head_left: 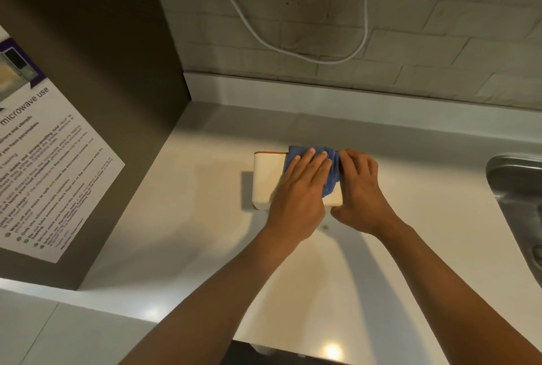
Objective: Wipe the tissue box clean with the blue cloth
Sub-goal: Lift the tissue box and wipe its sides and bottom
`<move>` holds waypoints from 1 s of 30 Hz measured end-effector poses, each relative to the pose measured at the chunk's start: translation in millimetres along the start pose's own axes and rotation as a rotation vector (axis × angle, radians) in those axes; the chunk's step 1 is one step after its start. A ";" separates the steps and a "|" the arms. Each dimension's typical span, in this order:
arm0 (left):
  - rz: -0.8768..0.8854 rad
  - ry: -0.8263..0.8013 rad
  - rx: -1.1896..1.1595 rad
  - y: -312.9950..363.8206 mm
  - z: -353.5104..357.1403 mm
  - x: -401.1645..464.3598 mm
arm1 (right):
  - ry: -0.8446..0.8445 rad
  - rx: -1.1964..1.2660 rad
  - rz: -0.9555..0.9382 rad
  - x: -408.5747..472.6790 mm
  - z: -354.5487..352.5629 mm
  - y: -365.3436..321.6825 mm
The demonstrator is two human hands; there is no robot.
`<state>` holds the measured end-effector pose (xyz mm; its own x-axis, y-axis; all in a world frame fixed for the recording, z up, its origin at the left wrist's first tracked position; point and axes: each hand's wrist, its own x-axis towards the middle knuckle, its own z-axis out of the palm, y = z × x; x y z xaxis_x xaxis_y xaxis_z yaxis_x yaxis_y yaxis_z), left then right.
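The left hand (302, 186) lies flat with straight fingers pressing the blue cloth (318, 166) onto the top of the tissue box (267, 181). The right hand (362, 191) grips the box's right end, fingers curled over the far edge and thumb at the near corner, touching the cloth's bunched right side. The white box sits on the pale countertop (187, 218) at centre frame. A steel sink (516, 186) is at the right edge, a microwave notice (44, 168) on the left, and a white cable (293, 51) loops on the tiled wall above.
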<state>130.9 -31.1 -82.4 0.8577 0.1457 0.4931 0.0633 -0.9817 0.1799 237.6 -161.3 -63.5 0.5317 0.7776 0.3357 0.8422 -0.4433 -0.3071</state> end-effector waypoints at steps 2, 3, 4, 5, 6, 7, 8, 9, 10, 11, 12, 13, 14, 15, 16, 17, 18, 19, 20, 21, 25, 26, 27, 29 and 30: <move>0.029 0.043 -0.035 -16.1 -1.9 -14.9 | 0.015 0.021 -0.013 -0.2 -1.0 -2.3; 0.029 0.077 -0.042 -24.5 -3.5 -22.0 | 0.013 0.025 -0.014 -0.1 -1.1 -2.4; 0.020 0.113 -0.048 -32.9 -5.9 -28.0 | 0.006 0.033 -0.008 0.4 -1.4 -2.9; 0.006 0.148 -0.060 -41.7 -9.0 -31.6 | -0.002 0.045 -0.001 1.1 -1.3 -2.8; -0.015 0.184 -0.073 -51.2 -11.0 -33.9 | -0.009 0.057 0.001 2.1 -1.3 -2.7; -0.032 0.203 -0.083 -61.1 -11.0 -36.1 | -0.016 0.069 0.002 2.4 -1.4 -2.5; -0.038 0.205 -0.103 -69.9 -10.3 -38.5 | -0.020 0.077 0.005 2.5 -2.2 -2.7; -0.044 0.190 -0.152 -76.4 -9.7 -40.9 | -0.017 0.081 0.007 2.2 -3.0 -3.3; -0.051 0.175 -0.189 -79.5 -9.2 -43.3 | -0.012 0.082 0.008 2.0 -3.7 -4.0; -0.072 0.166 -0.200 -78.8 -8.5 -45.2 | -0.007 0.080 0.005 1.7 -3.3 -4.3; -0.091 0.170 -0.181 -76.2 -5.9 -46.3 | -0.001 0.075 0.000 1.3 -2.6 -4.4; -0.100 0.180 -0.138 -70.7 -4.3 -45.4 | 0.001 0.070 -0.003 1.5 -1.6 -3.9; -0.101 0.184 -0.114 -63.7 -4.2 -43.1 | -0.002 0.067 0.001 2.4 -1.5 -4.0; -0.098 0.169 -0.111 -55.1 -5.6 -39.2 | -0.007 0.065 0.011 3.6 -1.7 -3.8; -0.085 0.145 -0.114 -46.3 -5.5 -35.4 | -0.010 0.058 0.015 5.0 -2.1 -3.9; -0.074 0.112 -0.120 -37.0 -5.8 -31.3 | -0.010 0.045 0.013 5.6 -2.1 -3.5; -0.062 0.076 -0.117 -26.3 -4.9 -27.6 | -0.008 0.026 0.006 5.3 -2.0 -3.0; -0.052 0.031 -0.114 -15.0 -3.3 -23.9 | -0.006 0.008 -0.002 4.5 -1.0 -2.2; -0.031 -0.008 -0.104 -3.5 -0.3 -20.3 | -0.005 0.001 -0.006 3.4 -0.1 -0.8; -0.013 -0.042 -0.080 6.7 3.5 -17.4 | -0.007 0.008 -0.003 2.3 1.1 1.1; 0.022 -0.061 -0.033 16.2 0.4 -9.0 | -0.017 0.055 -0.013 1.8 1.9 4.6; 0.047 -0.077 -0.091 9.7 -10.3 -9.4 | -0.012 0.057 -0.024 1.6 1.6 4.3; 0.067 -0.136 -0.156 0.3 -24.5 -10.5 | -0.006 0.062 -0.029 0.8 1.3 3.6; 0.063 -0.183 -0.193 -28.0 -47.4 -13.4 | 0.010 0.083 -0.026 -1.7 0.9 1.1; 0.019 -0.194 -0.164 -46.0 -57.4 -14.0 | 0.014 0.095 -0.021 -2.9 0.7 0.0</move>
<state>86.7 19.0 -48.7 0.9409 0.0850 0.3278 -0.0241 -0.9488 0.3151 236.0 -163.2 -65.1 0.5155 0.7799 0.3550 0.8412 -0.3819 -0.3828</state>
